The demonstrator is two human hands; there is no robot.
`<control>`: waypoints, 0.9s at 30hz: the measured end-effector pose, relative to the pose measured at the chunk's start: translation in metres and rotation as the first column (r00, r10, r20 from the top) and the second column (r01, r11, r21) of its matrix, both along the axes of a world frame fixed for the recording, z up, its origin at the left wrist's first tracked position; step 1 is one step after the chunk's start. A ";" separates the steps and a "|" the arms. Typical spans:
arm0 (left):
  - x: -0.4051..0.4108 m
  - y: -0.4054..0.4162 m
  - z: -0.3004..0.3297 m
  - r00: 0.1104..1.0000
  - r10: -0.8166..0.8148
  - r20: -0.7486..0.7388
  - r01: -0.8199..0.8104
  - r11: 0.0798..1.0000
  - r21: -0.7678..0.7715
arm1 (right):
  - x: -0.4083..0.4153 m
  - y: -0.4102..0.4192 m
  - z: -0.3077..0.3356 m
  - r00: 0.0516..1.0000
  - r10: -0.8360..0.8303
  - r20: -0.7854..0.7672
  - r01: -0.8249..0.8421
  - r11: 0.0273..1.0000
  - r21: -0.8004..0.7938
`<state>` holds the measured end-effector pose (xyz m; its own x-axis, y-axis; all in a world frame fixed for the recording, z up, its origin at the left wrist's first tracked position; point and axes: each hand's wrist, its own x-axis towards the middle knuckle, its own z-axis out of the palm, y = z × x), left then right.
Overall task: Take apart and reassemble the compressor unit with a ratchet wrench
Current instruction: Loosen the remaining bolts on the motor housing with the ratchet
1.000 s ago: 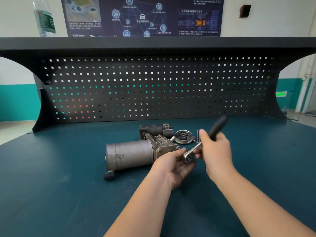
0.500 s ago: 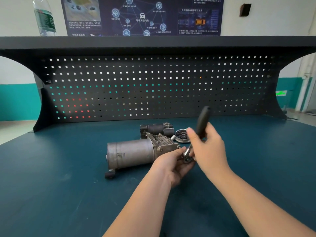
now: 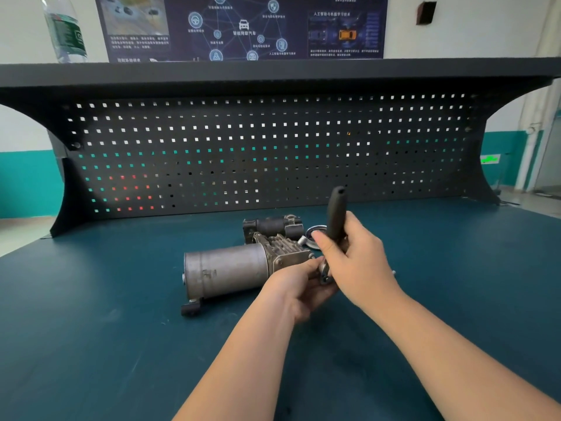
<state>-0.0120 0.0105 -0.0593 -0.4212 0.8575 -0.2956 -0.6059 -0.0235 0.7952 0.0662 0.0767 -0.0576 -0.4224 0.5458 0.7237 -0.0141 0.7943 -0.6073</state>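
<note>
The compressor unit (image 3: 230, 270) lies on its side on the teal bench: a grey metal cylinder on the left, a ribbed cast head on the right. My right hand (image 3: 355, 265) grips the ratchet wrench (image 3: 335, 214) by its black handle, which stands nearly upright. The wrench's metal head sits low at the compressor's right end. My left hand (image 3: 299, 287) cups that same end from below, fingers around the wrench head. What the socket sits on is hidden by my hands.
A round metal cover (image 3: 314, 235) and a black cylindrical part (image 3: 273, 226) lie just behind the compressor. A black pegboard (image 3: 273, 153) closes the back of the bench under a shelf, where a water bottle (image 3: 65, 28) stands at the left.
My right hand has swung the wrench handle from leaning right to nearly upright, turning it anticlockwise about the head. My left hand stays at the compressor's end.
</note>
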 end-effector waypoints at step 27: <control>-0.058 -0.021 -0.017 -0.315 -0.431 -0.846 -0.581 0.792 -0.188 | 0.004 0.024 0.004 0.992 -0.125 0.020 0.119 0.866 -0.486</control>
<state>-0.0702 -0.0100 -0.0767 -0.5872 0.7332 0.3428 0.8015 0.5860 0.1195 0.0707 0.1010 -0.0531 -0.3229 0.8758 0.3588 0.0542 0.3955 -0.9168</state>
